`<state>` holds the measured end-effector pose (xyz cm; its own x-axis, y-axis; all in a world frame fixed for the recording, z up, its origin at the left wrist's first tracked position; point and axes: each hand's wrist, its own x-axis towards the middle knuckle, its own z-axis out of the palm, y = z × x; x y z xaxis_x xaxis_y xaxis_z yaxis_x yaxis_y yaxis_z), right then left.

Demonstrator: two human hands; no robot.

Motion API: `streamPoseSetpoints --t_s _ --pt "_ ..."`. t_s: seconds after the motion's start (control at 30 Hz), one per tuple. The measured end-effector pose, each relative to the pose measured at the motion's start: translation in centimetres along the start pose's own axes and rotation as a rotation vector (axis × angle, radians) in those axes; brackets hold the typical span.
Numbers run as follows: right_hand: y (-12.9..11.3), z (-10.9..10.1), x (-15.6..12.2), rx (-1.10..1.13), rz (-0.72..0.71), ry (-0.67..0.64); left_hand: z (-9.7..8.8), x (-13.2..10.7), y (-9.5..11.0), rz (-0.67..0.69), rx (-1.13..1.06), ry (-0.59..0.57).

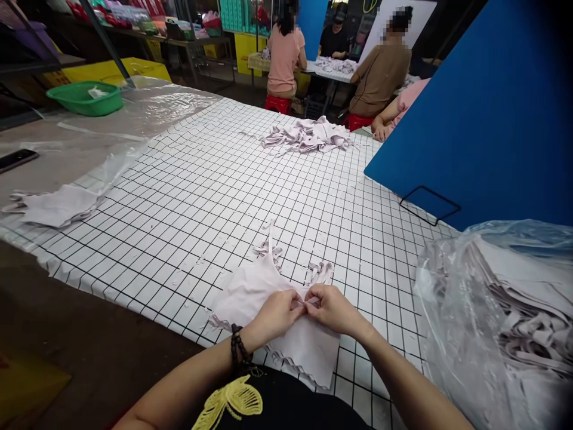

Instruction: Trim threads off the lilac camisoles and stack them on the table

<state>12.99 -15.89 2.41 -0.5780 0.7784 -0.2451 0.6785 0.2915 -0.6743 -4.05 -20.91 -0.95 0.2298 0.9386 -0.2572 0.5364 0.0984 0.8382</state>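
Note:
A pale pinkish-white strappy garment [250, 283], perhaps a camisole, lies spread on the grid-patterned tablecloth [215, 197] in front of me. Its thin straps point away from me, and its wavy hem faces my body. My left hand [283, 310] pinches the fabric near the middle of the upper edge. Right beside it, my right hand [326, 307] pinches the same edge, fingertips almost touching those of the left. Whatever small detail sits between the fingertips is hidden. More layers of the same cloth seem to lie beneath.
A clear plastic bag [439, 298] of stacked garments stands at right, below a blue panel [470, 131] with a black wire stand [430, 206]. Garment piles lie at the far edge [308, 134] and left [62, 206]. A green basket [85, 98] and phone [18, 159] are left; people sit beyond.

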Motion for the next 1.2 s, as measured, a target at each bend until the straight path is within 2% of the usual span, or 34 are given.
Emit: streamPoseSetpoints --t_s 0.1,0.23,0.33,0.43,0.53,0.63,0.73,0.83,0.93,1.0,1.1,1.2 --pt "-0.3 -0.2 -0.1 -0.075 -0.035 -0.022 0.0 0.0 0.0 -0.012 -0.009 -0.01" --pt "-0.7 -1.2 0.1 -0.148 -0.068 -0.129 -0.2 0.2 0.2 -0.025 0.002 -0.031" --pt "-0.2 -3.2 0.9 -0.141 -0.032 -0.234 -0.4 0.3 0.3 -0.039 -0.008 -0.057" --pt "1.4 -5.7 1.9 -0.039 0.001 -0.29 -0.4 0.1 0.3 -0.062 -0.024 -0.053" --pt "3.7 -7.6 3.0 0.093 0.092 -0.217 -0.2 -0.2 0.4 -0.05 -0.012 0.007" --pt "6.2 -7.8 3.9 0.185 0.238 -0.11 -0.1 -0.4 0.3 -0.019 -0.001 0.02" --pt "8.4 -7.3 4.2 0.252 0.338 -0.07 -0.2 -0.4 0.3 -0.006 -0.032 -0.047" --pt "9.2 -7.4 4.1 0.243 0.392 -0.048 -0.6 -0.5 0.3 -0.017 -0.078 -0.116" --pt "7.5 -7.9 4.3 0.116 0.374 0.016 -0.9 -0.8 0.7 -0.016 -0.145 -0.102" --pt "5.1 -7.7 5.2 0.052 0.271 0.086 -1.2 -1.2 0.8 0.001 -0.275 -0.095" --pt "0.8 -5.8 8.2 0.079 0.137 0.086 -2.1 -1.7 0.5 -0.015 -0.551 -0.13" --pt "-2.2 -2.9 12.8 0.11 0.214 0.049 -3.4 -1.7 -0.7 -0.066 -0.797 -0.134"
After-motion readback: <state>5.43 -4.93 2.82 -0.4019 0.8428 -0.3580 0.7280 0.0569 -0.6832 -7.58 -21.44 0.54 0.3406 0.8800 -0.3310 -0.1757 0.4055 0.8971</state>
